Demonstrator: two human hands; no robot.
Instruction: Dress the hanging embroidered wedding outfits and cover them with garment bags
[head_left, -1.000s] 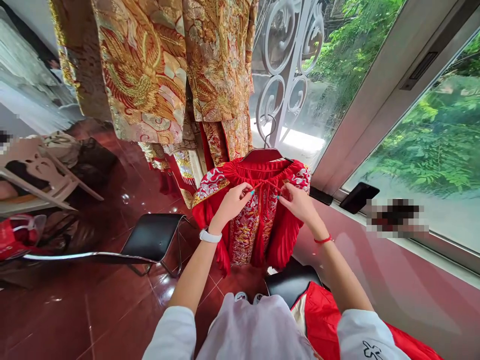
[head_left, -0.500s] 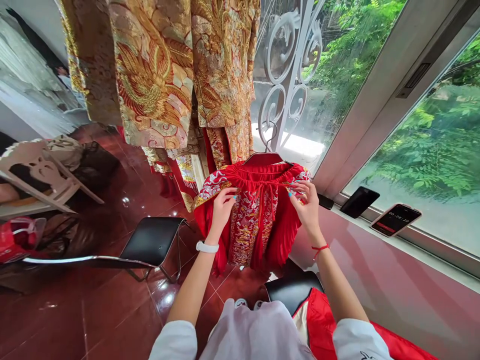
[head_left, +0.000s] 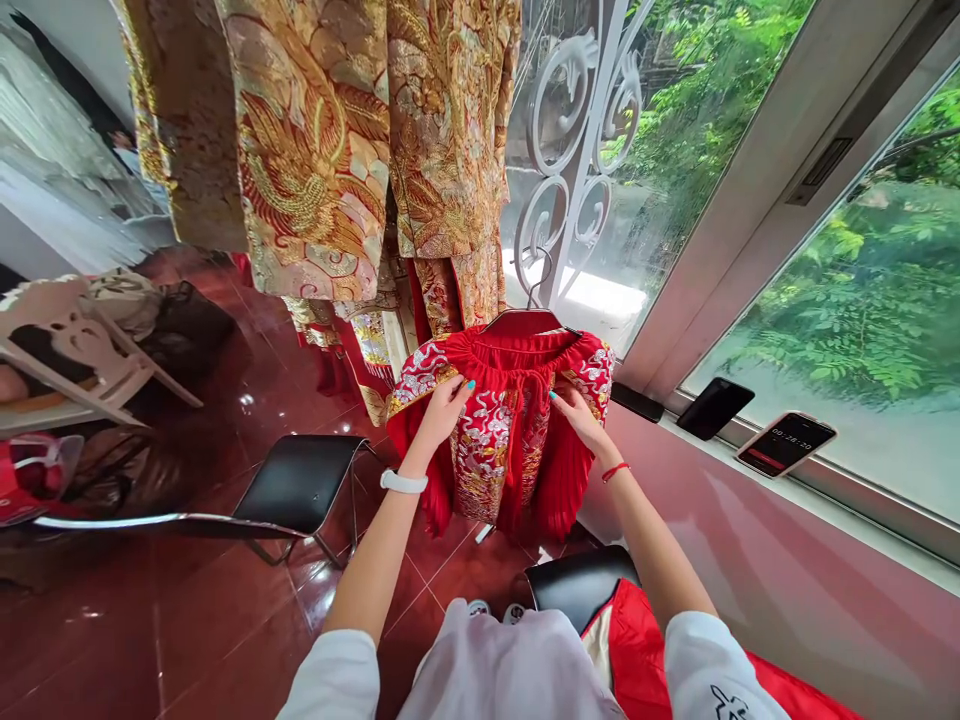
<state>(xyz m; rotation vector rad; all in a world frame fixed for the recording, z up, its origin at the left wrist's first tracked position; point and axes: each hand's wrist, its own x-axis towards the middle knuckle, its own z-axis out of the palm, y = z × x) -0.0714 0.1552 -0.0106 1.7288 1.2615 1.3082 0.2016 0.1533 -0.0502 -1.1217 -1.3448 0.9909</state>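
Note:
A red pleated skirt (head_left: pixel 487 450) with silver and gold embroidery hangs from a hanger (head_left: pixel 523 320) in front of me. My left hand (head_left: pixel 444 408) pinches the embroidered cloth on the left, just below the gathered waist. On the right, my right hand (head_left: pixel 576 415) has thumb and fingers closed on the cloth beside the drawstring (head_left: pixel 534 385), which is tied at the middle of the waist. The garment's lower edge hangs free above the floor.
Gold embroidered garments (head_left: pixel 307 170) hang behind on the left. A black chair (head_left: pixel 300 485) stands to the left. Another black seat (head_left: pixel 574 585) is close by, with red cloth (head_left: pixel 637 640) over it. Phones (head_left: pixel 786 443) lean along the windowsill at right.
My right hand has moved left and slightly down, from the garment's right shoulder-like edge toward the drawstring. My left hand has stayed near the same spot on the cloth.

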